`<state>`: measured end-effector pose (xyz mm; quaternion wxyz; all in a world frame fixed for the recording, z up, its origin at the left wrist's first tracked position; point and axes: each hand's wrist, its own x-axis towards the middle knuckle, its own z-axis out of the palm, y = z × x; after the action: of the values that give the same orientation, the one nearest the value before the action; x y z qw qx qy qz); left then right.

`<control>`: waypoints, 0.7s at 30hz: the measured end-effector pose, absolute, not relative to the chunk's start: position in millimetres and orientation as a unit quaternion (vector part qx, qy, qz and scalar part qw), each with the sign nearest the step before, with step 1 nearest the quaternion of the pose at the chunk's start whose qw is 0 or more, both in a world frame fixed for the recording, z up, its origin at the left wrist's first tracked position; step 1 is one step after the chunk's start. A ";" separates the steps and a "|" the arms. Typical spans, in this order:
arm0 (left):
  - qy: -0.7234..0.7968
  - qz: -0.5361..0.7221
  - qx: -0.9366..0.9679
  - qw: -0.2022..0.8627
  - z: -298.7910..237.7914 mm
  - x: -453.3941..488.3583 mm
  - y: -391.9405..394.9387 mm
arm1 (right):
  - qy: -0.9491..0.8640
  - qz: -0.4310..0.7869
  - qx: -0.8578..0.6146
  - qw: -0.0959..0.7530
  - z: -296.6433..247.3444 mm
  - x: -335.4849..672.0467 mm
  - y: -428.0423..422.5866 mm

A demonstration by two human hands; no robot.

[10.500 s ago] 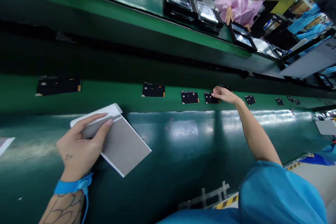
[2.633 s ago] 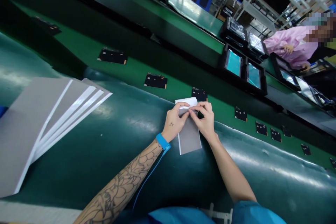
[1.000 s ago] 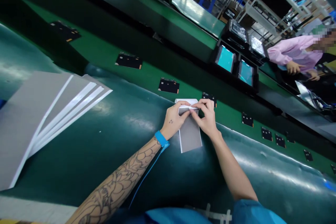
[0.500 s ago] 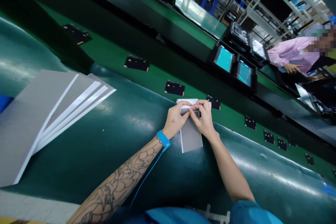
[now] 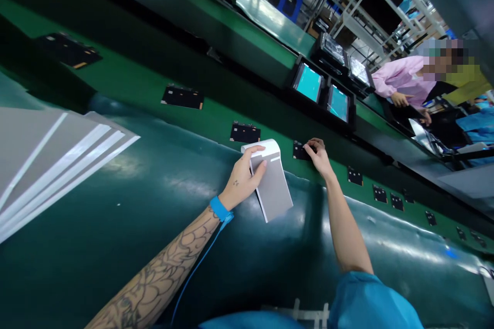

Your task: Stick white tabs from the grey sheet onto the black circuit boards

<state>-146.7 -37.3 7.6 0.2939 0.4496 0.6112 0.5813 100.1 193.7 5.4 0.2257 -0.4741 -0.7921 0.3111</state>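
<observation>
My left hand [image 5: 242,177] holds a grey sheet of stickers [image 5: 275,190], thumb on its face and fingers behind. The sheet's top end curls back and shows its white backing, with a short white strip bare near the bend. My right hand [image 5: 319,158] is over a thin black circuit board [image 5: 298,150] on the green belt, its fingertips pinched together at the board's right part. Whatever is between those fingertips is too small to make out. Another black board [image 5: 245,132] lies just beyond the sheet.
A fanned stack of larger grey sheets [image 5: 34,159] lies on the green bench mat at left. More black boards [image 5: 182,96] line the belt [image 5: 216,118]. Two lit screens [image 5: 309,82] stand on the far side. A person in pink [image 5: 401,79] works at far right.
My right hand has left the sheet and moved right to the black board on the belt. My left hand keeps the sheet, now tilted. The view has shifted right.
</observation>
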 end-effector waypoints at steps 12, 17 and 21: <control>0.616 0.596 0.430 0.282 -0.7 -146.0 -35.7 | -0.831 0.277 -0.444 0.188 0.7 115.2 197.5; 0.620 0.602 0.420 0.275 0.0 -146.7 -42.1 | -0.776 0.273 -0.485 0.297 -6.3 118.0 194.0; 0.650 0.578 0.446 0.211 8.2 -170.7 -59.0 | -0.744 0.245 -0.510 0.356 4.1 106.3 181.1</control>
<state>-170.7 -59.0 8.2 0.2107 0.4461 0.6502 0.5778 106.3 181.1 4.1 0.3558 -0.5096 -0.7442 0.2446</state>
